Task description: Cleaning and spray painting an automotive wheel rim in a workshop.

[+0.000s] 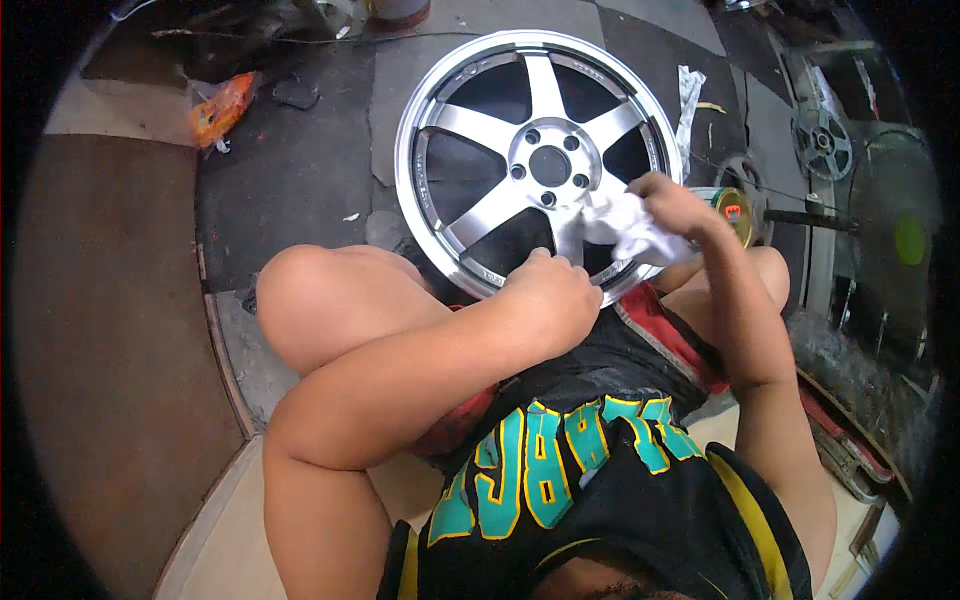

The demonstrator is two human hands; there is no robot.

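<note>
A silver six-spoke wheel rim [547,105] leans in front of me, tilted above my crossed legs. My left hand [555,305] grips its lower edge, fingers curled over beside the bottom spoke. My right hand [672,210] is closed on a crumpled white cloth [630,225], which lies against a spoke at the wheel's lower right. A tin can [732,215] with a red patch sits behind my right forearm, partly hidden.
An orange plastic bag [220,110] lies on the dark floor [300,180] at upper left. A white strip [687,120] lies right of the wheel. A small grey wheel-like part [824,142] stands at the right among clutter. A brown board [120,340] runs along the left.
</note>
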